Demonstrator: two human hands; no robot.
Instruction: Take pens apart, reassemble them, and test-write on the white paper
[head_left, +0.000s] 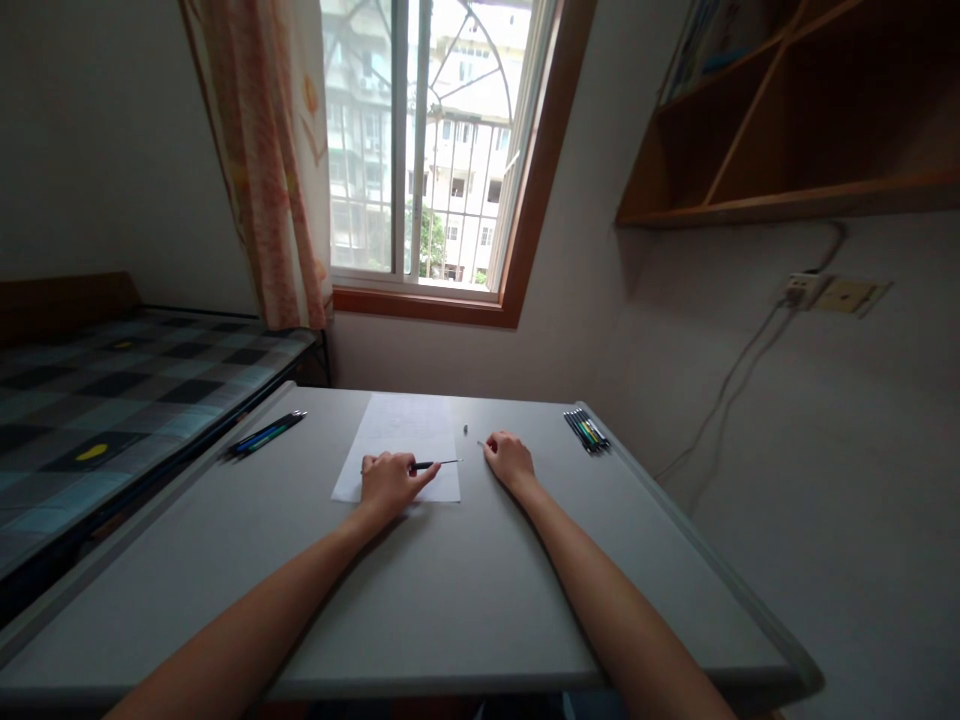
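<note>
My left hand (391, 480) is closed around a dark pen (424, 466), held nearly level over the lower part of a white sheet of paper (401, 425). From the pen's right end a thin rod with a pale tip sticks out, pointing toward my other hand. My right hand (510, 458) rests on the table to the right of the paper, its fingers pinched together. A tiny pale tip pokes out from these fingers; its kind is too small to tell. Between paper and right hand lies a small dark piece (465, 429).
Several dark pens (266, 435) lie at the left of the grey-white table (450, 600), and another row of pens (587, 430) lies by its right edge. A checked bed (150, 390) stands to the left. Shelves (787, 195) hang on the right wall above a plugged-in cable (727, 385).
</note>
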